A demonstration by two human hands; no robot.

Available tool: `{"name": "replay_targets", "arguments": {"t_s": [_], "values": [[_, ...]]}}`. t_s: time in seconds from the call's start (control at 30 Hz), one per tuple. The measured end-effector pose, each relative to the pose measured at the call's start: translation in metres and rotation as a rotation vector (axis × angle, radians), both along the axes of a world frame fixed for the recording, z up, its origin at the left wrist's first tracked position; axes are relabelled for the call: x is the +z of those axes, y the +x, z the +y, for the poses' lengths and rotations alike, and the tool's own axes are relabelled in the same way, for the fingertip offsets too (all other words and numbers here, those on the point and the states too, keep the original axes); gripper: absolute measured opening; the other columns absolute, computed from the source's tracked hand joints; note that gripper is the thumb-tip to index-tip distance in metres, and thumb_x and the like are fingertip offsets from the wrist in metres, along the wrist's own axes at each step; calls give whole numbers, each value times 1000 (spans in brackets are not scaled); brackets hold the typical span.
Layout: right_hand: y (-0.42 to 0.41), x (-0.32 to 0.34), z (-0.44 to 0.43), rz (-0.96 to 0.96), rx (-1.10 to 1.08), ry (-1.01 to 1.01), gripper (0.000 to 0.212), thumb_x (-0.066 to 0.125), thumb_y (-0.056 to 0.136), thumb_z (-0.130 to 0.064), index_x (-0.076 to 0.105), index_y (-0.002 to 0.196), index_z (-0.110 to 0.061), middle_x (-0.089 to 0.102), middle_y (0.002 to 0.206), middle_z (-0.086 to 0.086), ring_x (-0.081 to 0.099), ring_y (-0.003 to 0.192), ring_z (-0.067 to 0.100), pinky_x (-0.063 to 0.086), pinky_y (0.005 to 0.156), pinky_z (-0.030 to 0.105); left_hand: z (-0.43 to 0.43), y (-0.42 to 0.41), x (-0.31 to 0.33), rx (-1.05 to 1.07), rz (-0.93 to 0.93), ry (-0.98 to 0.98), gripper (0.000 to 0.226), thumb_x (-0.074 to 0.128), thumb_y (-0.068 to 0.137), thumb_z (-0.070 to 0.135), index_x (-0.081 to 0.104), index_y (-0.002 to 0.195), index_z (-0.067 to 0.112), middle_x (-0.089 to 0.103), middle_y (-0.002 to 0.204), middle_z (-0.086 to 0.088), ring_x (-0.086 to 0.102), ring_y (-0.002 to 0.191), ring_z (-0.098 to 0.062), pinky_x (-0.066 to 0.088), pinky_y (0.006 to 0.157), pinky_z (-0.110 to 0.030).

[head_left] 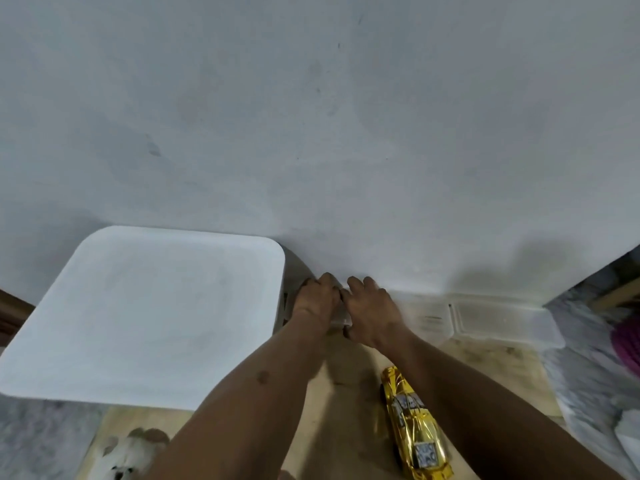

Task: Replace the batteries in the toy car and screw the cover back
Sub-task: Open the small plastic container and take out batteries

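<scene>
Scuffed pale wall point(311, 98), wooden floor point(346, 410), glossy gold toy car point(412, 434)

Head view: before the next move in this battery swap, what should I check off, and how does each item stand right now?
1. Toy car within reach: ok. The gold toy car lies on the wooden floor under the right forearm.
2. Car in hand: not ok. Neither hand touches it.
3. Hands free: not ok. The left hand and right hand are both on a small pale object by the wall.
4. Grip on that object: cannot tell, blurred.
5. Battery cover state: cannot tell. The car lies roof up, underside hidden.
6. Screwdriver and batteries in sight: not ok, none visible.
</scene>
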State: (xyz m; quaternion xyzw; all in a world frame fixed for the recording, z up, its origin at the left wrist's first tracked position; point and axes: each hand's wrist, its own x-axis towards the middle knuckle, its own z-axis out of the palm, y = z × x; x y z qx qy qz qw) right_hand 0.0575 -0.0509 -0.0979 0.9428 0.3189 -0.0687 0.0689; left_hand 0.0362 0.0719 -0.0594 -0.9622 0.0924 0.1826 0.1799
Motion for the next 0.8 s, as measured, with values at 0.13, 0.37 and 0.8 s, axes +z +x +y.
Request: {"name": "replay_targets", "arguments": {"t_s": [0.13,0.37,0.8], "values": [[-3,5,5,42,3,-12,58,76,79,-34,56,129,-12,46,130,8,45,116,28,56,83,38,-2,-2,-1,-36,28,53,46,50,100,16,41,144,10,35,145,-16,44,127,-30,43,102,-37],[1,16,2,62,19,14,56,74,77,-38,57,125,-14,49,120,7,47,111,27,50,82,38,-2,-3,5,-6,33,-1,40,48,99,8,46,140,9,42,139,-13,50,124,-28,46,98,-35],[-12,9,-9,-187,-39,-109,74,70,78,-51,39,133,-14,46,124,10,47,113,30,37,91,49,6,8,25,123,91,-235,56,58,93,5,40,144,15,49,136,-9,52,125,-29,48,93,-37]]}}
